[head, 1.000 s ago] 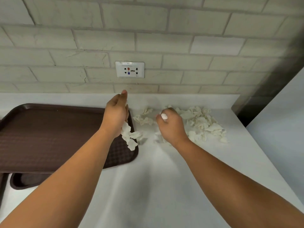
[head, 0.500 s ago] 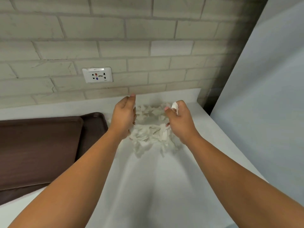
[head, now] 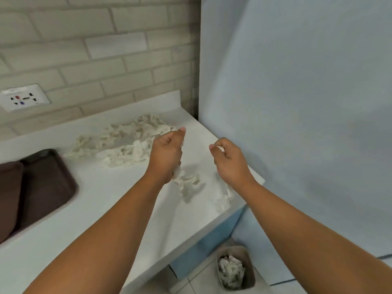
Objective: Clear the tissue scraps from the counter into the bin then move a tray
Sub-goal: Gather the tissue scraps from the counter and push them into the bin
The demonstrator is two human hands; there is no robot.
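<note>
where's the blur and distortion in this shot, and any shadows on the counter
Head view: the whole frame is soft, and the tissue scraps smear into streaks; wide-angle bend curves the brick wall lines; faint soft shadows lie on the counter under the left hand and right hand.

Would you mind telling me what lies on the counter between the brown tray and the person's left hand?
In the head view, a loose heap of tissue scraps lies between the tray and the left hand, with bare counter nearer the person.

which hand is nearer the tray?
Left. The left hand is over the counter, across a gap right of the tray; the right hand is farther right, near the counter's end.
</note>
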